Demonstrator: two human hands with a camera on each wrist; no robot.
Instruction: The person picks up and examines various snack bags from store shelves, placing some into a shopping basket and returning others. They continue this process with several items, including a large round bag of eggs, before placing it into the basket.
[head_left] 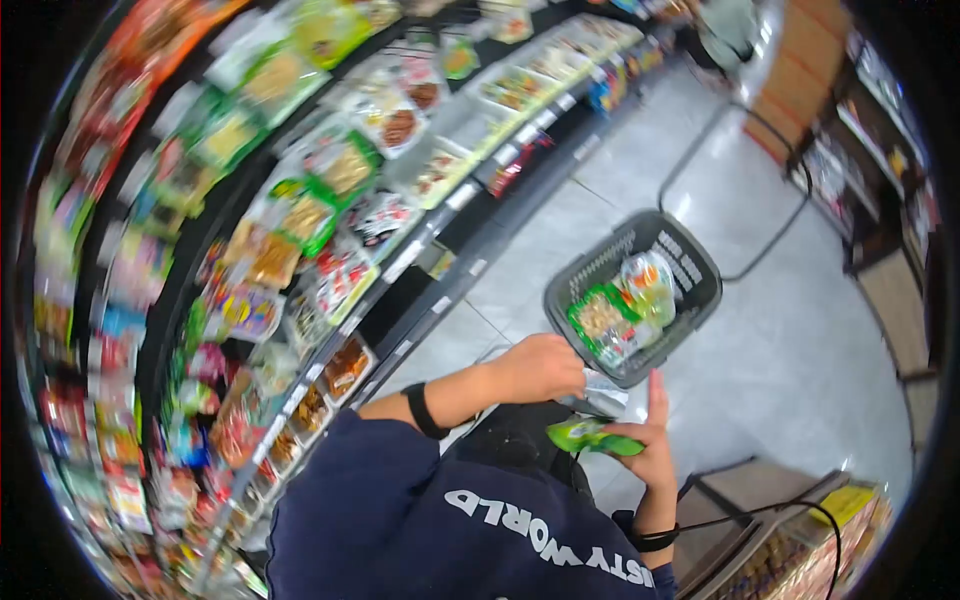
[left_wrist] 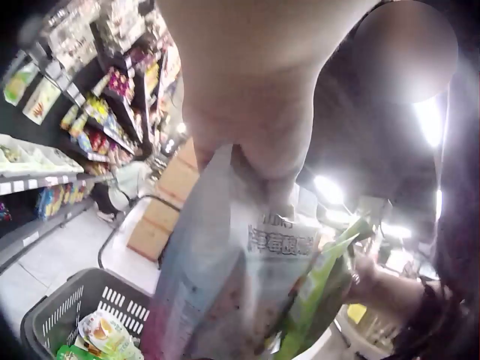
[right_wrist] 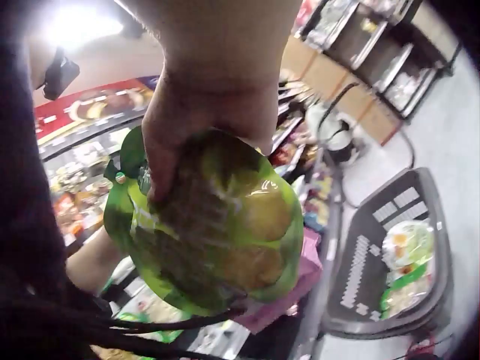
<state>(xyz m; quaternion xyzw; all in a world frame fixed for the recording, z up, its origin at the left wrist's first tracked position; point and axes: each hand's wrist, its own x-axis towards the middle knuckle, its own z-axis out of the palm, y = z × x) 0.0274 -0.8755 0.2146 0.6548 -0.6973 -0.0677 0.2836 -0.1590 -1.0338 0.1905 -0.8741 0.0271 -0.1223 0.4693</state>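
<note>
The left hand (head_left: 540, 368) (left_wrist: 247, 142) pinches the top of a pale printed bag (left_wrist: 217, 262) that hangs down, pink toward its lower part. The right hand (head_left: 648, 440) (right_wrist: 202, 112) grips a green glossy package (head_left: 592, 437) (left_wrist: 315, 300) (right_wrist: 217, 225) with yellowish round shapes on it; in the head view one finger points out toward the basket. In the right wrist view the pink part of the bag (right_wrist: 300, 289) shows behind the green package. Just beyond both hands is a dark grey basket (head_left: 705, 300) (left_wrist: 41, 322) (right_wrist: 352, 255) holding several packaged foods (head_left: 603, 318) (right_wrist: 409, 247).
Shelves of packaged food (head_left: 340, 170) run along the left side, with a price-tag edge (head_left: 400, 262). A thin dark frame (head_left: 740, 275) adjoins the basket. Cardboard boxes (head_left: 790, 75), another person (head_left: 728, 35) and more shelving stand beyond; a slatted display (head_left: 800, 550) is at lower right.
</note>
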